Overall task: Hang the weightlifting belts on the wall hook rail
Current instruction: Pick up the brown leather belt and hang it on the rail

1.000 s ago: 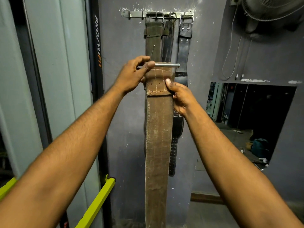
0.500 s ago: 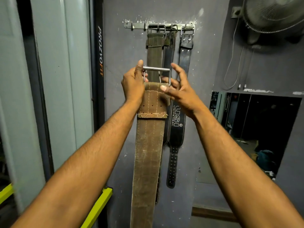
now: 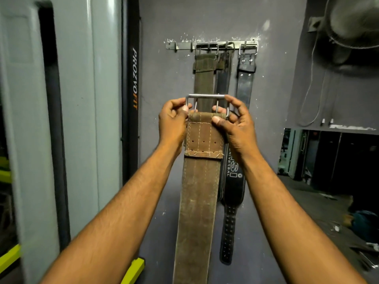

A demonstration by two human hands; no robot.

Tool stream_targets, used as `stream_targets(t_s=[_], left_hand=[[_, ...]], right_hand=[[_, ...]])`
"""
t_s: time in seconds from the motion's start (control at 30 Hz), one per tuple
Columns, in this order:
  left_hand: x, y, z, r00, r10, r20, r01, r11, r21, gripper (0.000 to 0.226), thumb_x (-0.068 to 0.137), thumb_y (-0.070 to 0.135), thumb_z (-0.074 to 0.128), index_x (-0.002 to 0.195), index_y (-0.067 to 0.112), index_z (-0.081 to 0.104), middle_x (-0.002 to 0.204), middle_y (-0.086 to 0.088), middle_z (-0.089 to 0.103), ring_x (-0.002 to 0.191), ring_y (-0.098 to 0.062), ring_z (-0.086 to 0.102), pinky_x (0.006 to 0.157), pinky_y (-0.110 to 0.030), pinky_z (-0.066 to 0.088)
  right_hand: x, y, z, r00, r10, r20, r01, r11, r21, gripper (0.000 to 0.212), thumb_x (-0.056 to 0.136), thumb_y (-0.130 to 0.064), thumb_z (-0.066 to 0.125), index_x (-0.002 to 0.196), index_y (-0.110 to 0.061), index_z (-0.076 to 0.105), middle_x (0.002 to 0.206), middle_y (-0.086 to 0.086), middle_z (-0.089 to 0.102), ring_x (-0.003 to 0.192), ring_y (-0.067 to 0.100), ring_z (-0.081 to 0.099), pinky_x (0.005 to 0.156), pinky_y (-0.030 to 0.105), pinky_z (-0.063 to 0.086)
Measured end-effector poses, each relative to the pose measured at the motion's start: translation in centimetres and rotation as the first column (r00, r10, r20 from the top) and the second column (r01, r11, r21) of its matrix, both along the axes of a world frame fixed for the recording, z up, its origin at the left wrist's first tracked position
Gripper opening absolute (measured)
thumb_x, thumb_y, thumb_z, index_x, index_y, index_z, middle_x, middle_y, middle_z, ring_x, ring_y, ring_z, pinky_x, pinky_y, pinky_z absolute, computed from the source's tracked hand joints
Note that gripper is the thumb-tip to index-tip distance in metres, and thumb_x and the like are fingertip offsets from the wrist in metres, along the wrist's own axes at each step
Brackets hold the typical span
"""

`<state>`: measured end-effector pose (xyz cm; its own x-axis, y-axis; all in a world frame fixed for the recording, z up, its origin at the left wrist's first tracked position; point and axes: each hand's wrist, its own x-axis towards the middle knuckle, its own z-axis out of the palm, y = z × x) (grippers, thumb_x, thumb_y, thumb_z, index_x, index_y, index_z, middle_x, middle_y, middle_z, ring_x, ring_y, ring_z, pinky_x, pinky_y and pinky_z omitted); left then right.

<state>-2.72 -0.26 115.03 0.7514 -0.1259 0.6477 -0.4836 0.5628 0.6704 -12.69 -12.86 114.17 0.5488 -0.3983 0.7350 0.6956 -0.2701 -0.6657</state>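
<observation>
A wide brown leather belt [image 3: 200, 187] hangs down from my two hands in front of the wall. My left hand [image 3: 173, 124] grips its top left corner at the steel buckle [image 3: 207, 96]. My right hand [image 3: 235, 124] pinches the top right corner, fingers behind the buckle. The buckle frame stands upright above the leather, well below the metal hook rail [image 3: 213, 46]. On the rail hang an olive belt [image 3: 204, 78], a dark belt [image 3: 223, 76] and a black belt [image 3: 245, 78]. The rail's left end shows bare hooks.
A grey machine frame with a black "PROZVOFIT" upright [image 3: 131, 95] stands at the left, with yellow bars [image 3: 133, 271] low down. A wall fan [image 3: 352, 23] hangs at the upper right. A dark opening [image 3: 332, 160] with clutter on the floor lies to the right.
The buckle has been turned upright and squared to the wall. My right hand, loose half a second ago, now grips the belt's top right corner. The belt hangs straighter.
</observation>
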Motion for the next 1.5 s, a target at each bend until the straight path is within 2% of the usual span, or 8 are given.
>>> stream_targets(t_s=[0.17,0.33,0.6,0.8,0.97,1.1,1.3,1.5], left_hand=[[5.0,-1.3,-0.3,0.986,-0.159,0.048,0.157,0.986,0.050,0.039,0.094,0.005,0.058,0.131,0.017,0.055,0.122,-0.007,0.066,0.114,-0.020,0.065,0.090,-0.033,0.057],[12.1,-2.7,1.6,0.929,-0.360,0.084,0.361,0.933,-0.001,0.054,0.093,-0.006,0.055,0.141,0.018,0.046,0.125,-0.013,0.065,0.109,-0.022,0.067,0.082,-0.028,0.058],[21.7,-8.2,9.3,0.878,-0.464,0.116,0.476,0.872,-0.114,0.054,0.092,-0.008,0.054,0.139,0.017,0.050,0.125,-0.018,0.064,0.100,-0.022,0.070,0.077,-0.031,0.059],[27.1,-12.3,16.8,0.933,-0.285,0.222,0.297,0.955,-0.023,0.054,0.092,-0.008,0.055,0.141,0.015,0.047,0.123,-0.014,0.064,0.109,-0.023,0.066,0.078,-0.028,0.060],[30.6,-14.0,22.6,0.942,-0.234,0.239,0.258,0.963,-0.073,0.050,0.092,-0.007,0.053,0.138,0.014,0.049,0.120,-0.009,0.063,0.094,-0.016,0.068,0.068,-0.026,0.060],[33.5,-15.3,26.1,0.956,-0.194,0.218,0.220,0.970,-0.100,0.051,0.092,-0.005,0.055,0.137,0.017,0.049,0.120,-0.014,0.061,0.087,-0.021,0.071,0.071,-0.036,0.063],[36.3,-17.8,28.5,0.978,-0.067,0.195,0.068,0.998,0.001,0.047,0.093,-0.005,0.052,0.137,0.011,0.047,0.122,-0.015,0.059,0.096,-0.025,0.069,0.076,-0.038,0.063],[38.5,-19.2,28.6,0.928,0.185,0.323,-0.234,0.965,0.120,0.040,0.096,0.008,0.056,0.135,0.014,0.052,0.131,-0.007,0.057,0.114,-0.019,0.059,0.092,-0.031,0.056]], right_hand=[[4.8,-2.0,1.5,0.998,-0.062,0.000,0.062,0.996,-0.057,0.069,0.085,0.002,0.073,0.142,-0.022,0.044,0.118,0.012,0.071,0.109,0.019,0.072,0.083,0.032,0.061],[11.2,-4.1,4.1,0.989,-0.141,0.040,0.146,0.979,-0.145,0.070,0.085,0.000,0.074,0.145,-0.021,0.046,0.108,0.011,0.074,0.102,0.015,0.072,0.085,0.031,0.060],[20.8,-8.5,11.4,0.951,-0.273,0.142,0.295,0.940,-0.171,0.070,0.085,-0.009,0.076,0.146,-0.028,0.048,0.135,0.006,0.064,0.113,0.008,0.067,0.097,0.034,0.056],[26.7,-12.3,18.1,0.925,-0.328,0.190,0.364,0.911,-0.197,0.070,0.088,-0.011,0.073,0.150,-0.024,0.043,0.157,0.003,0.042,0.133,0.019,0.051,0.107,0.047,0.050],[31.2,-13.9,24.1,0.907,-0.350,0.235,0.400,0.889,-0.221,0.067,0.091,-0.007,0.069,0.151,-0.018,0.041,0.158,0.006,0.041,0.137,0.021,0.047,0.095,0.026,0.051],[34.3,-14.9,28.2,0.894,-0.385,0.227,0.436,0.865,-0.248,0.066,0.091,-0.009,0.069,0.150,-0.019,0.042,0.159,0.006,0.038,0.141,0.027,0.044,0.110,0.045,0.048],[37.1,-16.3,31.1,0.845,-0.509,0.164,0.534,0.781,-0.324,0.068,0.092,-0.014,0.070,0.152,-0.018,0.038,0.158,0.009,0.040,0.140,0.030,0.045,0.112,0.044,0.046],[37.9,-15.7,32.4,0.650,-0.742,0.164,0.708,0.514,-0.484,0.046,0.089,-0.024,0.074,0.131,-0.012,0.059,0.133,0.010,0.060,0.123,0.025,0.059,0.096,0.031,0.052]])
